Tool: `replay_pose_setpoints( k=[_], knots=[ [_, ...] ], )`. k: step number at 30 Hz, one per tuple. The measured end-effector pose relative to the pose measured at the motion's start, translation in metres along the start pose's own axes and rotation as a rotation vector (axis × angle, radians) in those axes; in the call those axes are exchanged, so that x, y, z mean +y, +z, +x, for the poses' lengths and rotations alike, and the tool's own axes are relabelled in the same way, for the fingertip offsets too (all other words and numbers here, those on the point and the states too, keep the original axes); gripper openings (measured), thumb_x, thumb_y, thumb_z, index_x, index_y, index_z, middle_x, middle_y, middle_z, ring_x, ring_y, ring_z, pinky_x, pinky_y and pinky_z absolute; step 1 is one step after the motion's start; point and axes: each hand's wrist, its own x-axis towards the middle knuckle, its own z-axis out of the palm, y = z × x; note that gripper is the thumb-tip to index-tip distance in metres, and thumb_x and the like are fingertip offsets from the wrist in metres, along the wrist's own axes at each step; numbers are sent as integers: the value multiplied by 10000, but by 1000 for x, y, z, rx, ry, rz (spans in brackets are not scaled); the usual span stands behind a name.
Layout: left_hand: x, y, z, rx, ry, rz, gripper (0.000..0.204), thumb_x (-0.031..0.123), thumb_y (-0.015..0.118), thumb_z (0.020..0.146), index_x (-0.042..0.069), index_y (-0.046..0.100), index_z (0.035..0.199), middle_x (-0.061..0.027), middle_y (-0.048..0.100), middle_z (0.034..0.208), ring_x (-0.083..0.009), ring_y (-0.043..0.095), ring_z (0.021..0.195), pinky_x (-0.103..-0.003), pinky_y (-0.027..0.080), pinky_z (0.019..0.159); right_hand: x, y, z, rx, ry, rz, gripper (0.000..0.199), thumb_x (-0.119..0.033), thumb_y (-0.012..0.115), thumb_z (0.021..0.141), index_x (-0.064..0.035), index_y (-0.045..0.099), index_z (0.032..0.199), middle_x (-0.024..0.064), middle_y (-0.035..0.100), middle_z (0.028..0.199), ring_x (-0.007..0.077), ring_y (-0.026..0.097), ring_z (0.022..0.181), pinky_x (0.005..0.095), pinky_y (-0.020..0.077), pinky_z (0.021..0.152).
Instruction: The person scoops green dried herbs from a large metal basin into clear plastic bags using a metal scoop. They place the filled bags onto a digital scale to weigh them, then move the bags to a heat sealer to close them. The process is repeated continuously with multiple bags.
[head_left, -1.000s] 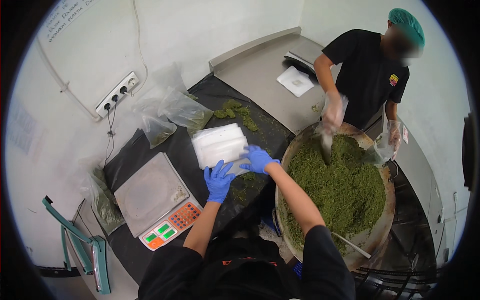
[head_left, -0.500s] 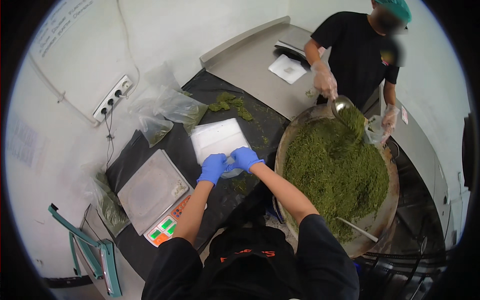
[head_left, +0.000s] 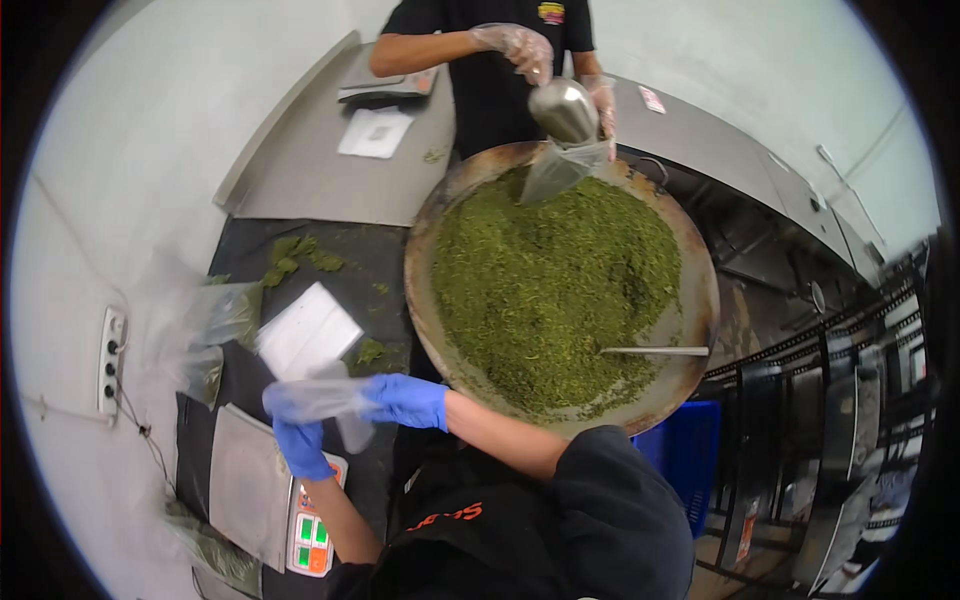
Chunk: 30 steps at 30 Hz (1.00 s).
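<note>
Between my blue-gloved hands a clear plastic bag (head_left: 338, 397) is stretched, blurred by motion. My left hand (head_left: 300, 440) is closed on one end, partly covered by the film. From the other side, my right hand (head_left: 408, 402) grips the bag with its fingers pressed together. Just beyond them a stack of flat white plastic bags (head_left: 310, 335) lies on the black table cover (head_left: 375, 240). A digital scale (head_left: 243, 490) with lit green displays sits beside my left forearm.
To the right stands a wide pan (head_left: 698, 290) of chopped green leaves (head_left: 550, 290), a handle (head_left: 655, 351) sticking out. Across it, a co-worker's gloved hands tip a metal scoop (head_left: 565, 110) over a clear bag (head_left: 560, 170). Filled bags (head_left: 215, 560) rest at the left; a blue crate (head_left: 690, 460) stands below.
My view has swung right. My hands have come away from the bag stack and spread apart with a bag between them. The co-worker's scoop has risen from the leaves to the bag.
</note>
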Motion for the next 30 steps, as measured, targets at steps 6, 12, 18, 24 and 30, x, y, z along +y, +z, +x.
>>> replay_pose_setpoints(
  k=[6, 12, 18, 24, 30],
  knots=[
    [-40, 74, -26, -293, -44, 1052, 343, 356, 538, 844, 61, 567, 1017, -48, 598, 940, -195, 567, 798, -308, 468, 715, -29, 33, -44, 2, -51, 137, 327, -318, 511, 891, -61, 525, 1093, 38, 602, 987, 152, 584, 906, 310, 449, 879],
    [-37, 160, 0, 341, 78, 463, 303, 287, 469, 905, 80, 556, 1109, 2, 561, 822, -150, 546, 743, -281, 460, 707, -68, -25, -89, 260, -403, -305, 276, -248, 506, 894, -39, 577, 1060, 72, 608, 1020, 142, 564, 963, 286, 440, 868],
    [-92, 189, 10, -575, -347, 1193, 272, 180, 478, 908, 17, 569, 1106, -2, 585, 924, -84, 504, 844, -242, 427, 763, -46, -17, -122, 249, -283, -184, 257, -86, 506, 873, -36, 559, 1120, 90, 590, 1091, 159, 560, 972, 286, 437, 886],
    [-145, 157, 15, -440, -519, 763, 322, 190, 482, 917, 0, 505, 1175, -54, 554, 1113, -140, 507, 1008, -290, 406, 896, -30, -59, -112, 226, -417, 193, 288, -188, 494, 889, -69, 535, 1149, 68, 597, 1057, 172, 568, 959, 310, 455, 865],
    [-106, 186, 7, -138, -325, 140, 530, 267, 494, 870, 44, 327, 1321, -131, 426, 1288, -239, 458, 1153, -431, 370, 974, -121, -32, -229, 337, -238, -828, 284, -189, 465, 896, -1, 625, 1037, 114, 624, 1055, 185, 595, 981, 309, 492, 822]
  ],
)
